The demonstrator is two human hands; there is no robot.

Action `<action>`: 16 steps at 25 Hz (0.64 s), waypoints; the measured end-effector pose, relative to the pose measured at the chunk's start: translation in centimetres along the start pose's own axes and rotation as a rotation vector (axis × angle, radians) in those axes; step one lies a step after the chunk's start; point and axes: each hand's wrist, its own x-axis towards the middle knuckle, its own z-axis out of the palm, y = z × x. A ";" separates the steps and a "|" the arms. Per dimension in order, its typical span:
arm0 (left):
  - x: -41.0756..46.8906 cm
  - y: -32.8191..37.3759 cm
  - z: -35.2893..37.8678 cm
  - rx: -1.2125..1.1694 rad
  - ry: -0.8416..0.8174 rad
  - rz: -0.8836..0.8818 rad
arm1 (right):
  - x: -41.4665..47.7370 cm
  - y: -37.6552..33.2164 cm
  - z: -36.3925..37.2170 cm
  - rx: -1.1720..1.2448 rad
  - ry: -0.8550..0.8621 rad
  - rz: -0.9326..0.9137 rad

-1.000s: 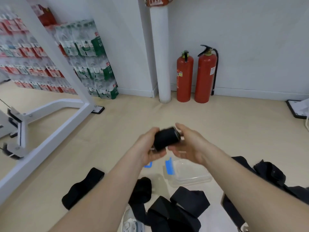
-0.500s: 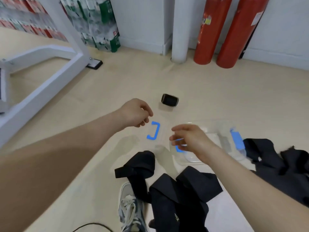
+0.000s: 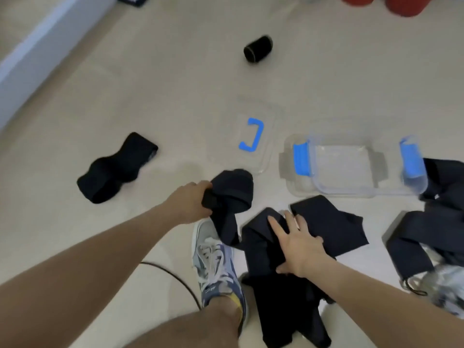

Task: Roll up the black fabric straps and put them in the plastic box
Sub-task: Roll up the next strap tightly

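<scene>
Downward, left grip (image 3: 191, 205) clenches black strap (image 3: 236, 188); right grip (image 3: 298, 247) lies flat, fingers splayed.

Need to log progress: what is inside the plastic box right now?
Nothing visible: the plastic box shows only its clear bottom. The rolled strap lies on the floor beyond it. The raised blue latch partly hides its right end.

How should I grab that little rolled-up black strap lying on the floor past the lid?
Come from above and grab around the middle of the rolled strap. It lies on its side on the floor, coiled end showing, so squeezing its round body probably keeps it from unrolling.
</scene>
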 end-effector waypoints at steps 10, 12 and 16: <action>4.8 -0.1 1.4 -1.103 0.283 -0.229 | 4.2 0.0 -5.3 1.040 0.135 0.261; 4.0 -0.9 -0.5 -1.309 0.392 -0.218 | 4.0 -0.4 -8.7 1.129 0.151 0.201; 3.2 -9.3 -2.1 -0.223 0.675 -0.384 | 2.3 -2.3 -14.3 1.093 0.173 0.109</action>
